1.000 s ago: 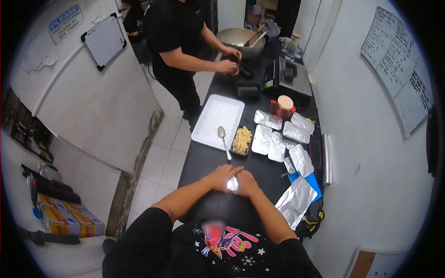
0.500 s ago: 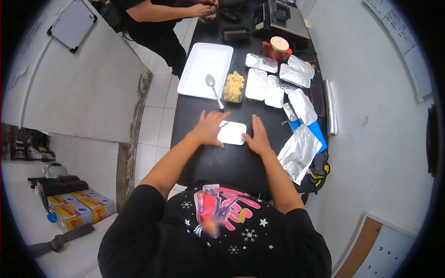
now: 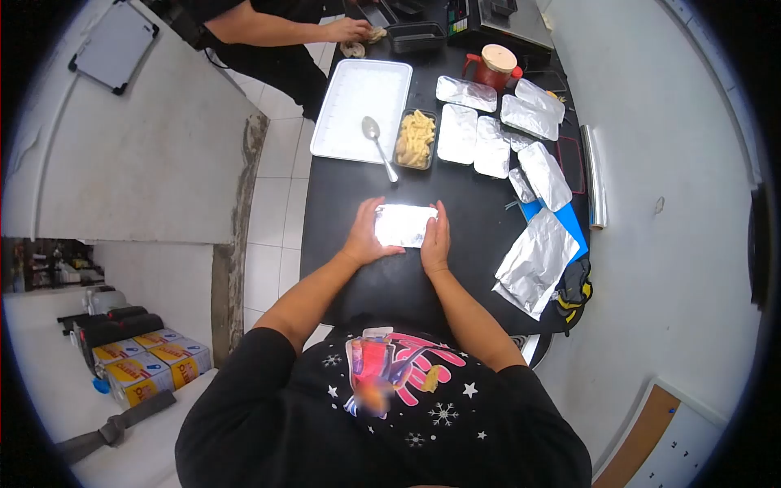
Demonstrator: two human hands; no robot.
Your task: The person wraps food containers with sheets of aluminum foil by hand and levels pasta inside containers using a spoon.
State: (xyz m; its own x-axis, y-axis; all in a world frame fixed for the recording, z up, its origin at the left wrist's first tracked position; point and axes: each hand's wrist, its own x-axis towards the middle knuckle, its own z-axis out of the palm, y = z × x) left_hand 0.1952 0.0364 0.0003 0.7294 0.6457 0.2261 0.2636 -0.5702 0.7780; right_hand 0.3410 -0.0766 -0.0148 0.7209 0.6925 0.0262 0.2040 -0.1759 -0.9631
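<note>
A small foil-covered container (image 3: 404, 225) lies between my hands on the black table, its top bright with glare. My left hand (image 3: 368, 234) grips its left end, thumb along the near edge. Around the right end curl the fingers of my right hand (image 3: 437, 237). Beyond them a spoon (image 3: 379, 148) rests with its bowl on the white tray (image 3: 358, 106) and its handle over the table. Beside the tray stands an uncovered container of pale yellow, pasta-like pieces (image 3: 416, 140).
Several foil-covered containers (image 3: 458, 133) stand at the right, with loose foil sheets (image 3: 537, 262) nearer me. A red jug (image 3: 495, 68) and black trays (image 3: 415, 37) are farther back. A foil roll (image 3: 594, 179) lies along the wall. Across the table, a co-worker's hand (image 3: 348, 30) holds a cloth.
Both my hands have closed in on the foil-covered container from its two sides. The co-worker's hand has moved with the cloth down toward the table. The view has shifted slightly.
</note>
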